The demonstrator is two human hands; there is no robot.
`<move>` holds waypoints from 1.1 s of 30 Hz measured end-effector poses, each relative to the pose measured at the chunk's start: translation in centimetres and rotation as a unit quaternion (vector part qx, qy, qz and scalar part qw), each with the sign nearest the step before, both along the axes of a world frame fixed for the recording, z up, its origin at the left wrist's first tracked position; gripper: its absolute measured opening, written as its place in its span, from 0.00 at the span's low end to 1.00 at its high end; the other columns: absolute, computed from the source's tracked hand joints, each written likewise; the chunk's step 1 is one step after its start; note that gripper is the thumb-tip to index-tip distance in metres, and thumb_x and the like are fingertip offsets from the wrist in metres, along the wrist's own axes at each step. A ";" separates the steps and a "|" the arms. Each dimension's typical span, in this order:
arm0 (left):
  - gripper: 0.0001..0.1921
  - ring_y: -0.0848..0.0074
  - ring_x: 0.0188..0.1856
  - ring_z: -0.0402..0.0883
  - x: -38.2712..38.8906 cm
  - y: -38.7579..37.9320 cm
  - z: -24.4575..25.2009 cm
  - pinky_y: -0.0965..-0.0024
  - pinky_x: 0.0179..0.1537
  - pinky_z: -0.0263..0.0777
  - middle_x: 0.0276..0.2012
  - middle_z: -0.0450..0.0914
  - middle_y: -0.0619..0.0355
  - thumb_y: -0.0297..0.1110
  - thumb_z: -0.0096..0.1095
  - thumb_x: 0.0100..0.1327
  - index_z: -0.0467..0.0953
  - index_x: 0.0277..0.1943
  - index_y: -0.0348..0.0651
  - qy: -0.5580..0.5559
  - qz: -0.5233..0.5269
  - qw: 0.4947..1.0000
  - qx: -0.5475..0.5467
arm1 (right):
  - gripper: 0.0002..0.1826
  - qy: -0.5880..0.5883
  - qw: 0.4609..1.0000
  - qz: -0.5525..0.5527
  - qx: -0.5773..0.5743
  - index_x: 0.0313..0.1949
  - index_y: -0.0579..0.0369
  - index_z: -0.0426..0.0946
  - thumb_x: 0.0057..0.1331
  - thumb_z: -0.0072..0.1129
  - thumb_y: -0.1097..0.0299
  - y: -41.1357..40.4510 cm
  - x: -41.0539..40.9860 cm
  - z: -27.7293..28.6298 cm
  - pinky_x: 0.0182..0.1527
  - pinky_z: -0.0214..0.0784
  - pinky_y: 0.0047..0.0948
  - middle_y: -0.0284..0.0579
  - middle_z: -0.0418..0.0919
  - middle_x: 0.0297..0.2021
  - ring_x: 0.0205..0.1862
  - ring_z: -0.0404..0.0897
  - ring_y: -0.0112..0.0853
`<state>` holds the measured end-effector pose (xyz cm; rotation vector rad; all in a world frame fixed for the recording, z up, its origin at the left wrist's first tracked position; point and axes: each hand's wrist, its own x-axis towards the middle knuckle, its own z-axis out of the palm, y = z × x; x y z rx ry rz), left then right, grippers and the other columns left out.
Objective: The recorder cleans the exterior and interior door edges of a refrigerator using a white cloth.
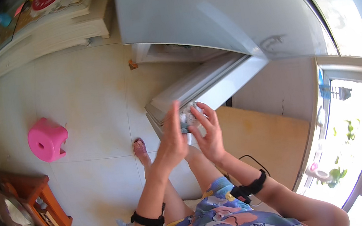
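Note:
A crumpled white and grey cloth (190, 115) is between my two hands, in front of the door edge. The curled fingers of my right hand (211, 136) hold it from the right. My left hand (171, 141), seen side-on and blurred, has straight fingers and its palm against the cloth; its thumb is hidden, so its grip is unclear. Just beyond my hands, the lower door (232, 82) of a grey refrigerator (195, 11) stands ajar. Part of its inside (176, 50) shows through the gap.
A pink plastic stool (44, 139) is on the tiled floor (83, 101) at left. Below it stands an orange-brown wooden cabinet (51, 212). A cream low cabinet (64, 35) runs along the far left. A tan board (262, 133) and a black cable (259, 162) lie at right, near a bright window (354, 128).

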<state>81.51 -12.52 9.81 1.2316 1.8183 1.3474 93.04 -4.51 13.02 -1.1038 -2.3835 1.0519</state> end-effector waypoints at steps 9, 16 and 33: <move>0.55 0.49 0.72 0.54 2.5 -4.8 -1.0 0.57 0.70 0.53 0.71 0.53 0.39 0.31 0.78 0.46 0.45 0.72 0.30 0.146 -0.087 0.968 -0.185 | 0.26 -0.004 0.983 -0.063 0.174 0.42 0.47 0.83 0.40 0.65 0.82 2.9 3.7 -3.1 0.54 0.66 0.42 0.42 0.77 0.50 0.53 0.71 0.43; 0.52 0.49 0.73 0.50 5.7 0.4 2.2 0.54 0.71 0.52 0.72 0.51 0.40 0.30 0.75 0.49 0.46 0.72 0.33 0.202 -0.123 0.945 -0.227 | 0.15 0.031 0.940 -0.254 0.225 0.38 0.51 0.82 0.49 0.63 0.80 15.3 8.1 -2.6 0.51 0.70 0.40 0.40 0.80 0.47 0.47 0.75 0.42; 0.48 0.50 0.66 0.65 12.2 4.0 2.3 0.59 0.62 0.68 0.69 0.58 0.41 0.33 0.77 0.47 0.55 0.69 0.31 0.203 -0.118 0.933 -0.273 | 0.14 0.150 0.977 -0.060 0.139 0.35 0.49 0.83 0.48 0.64 0.82 18.4 10.5 -4.7 0.54 0.70 0.34 0.37 0.82 0.45 0.46 0.76 0.38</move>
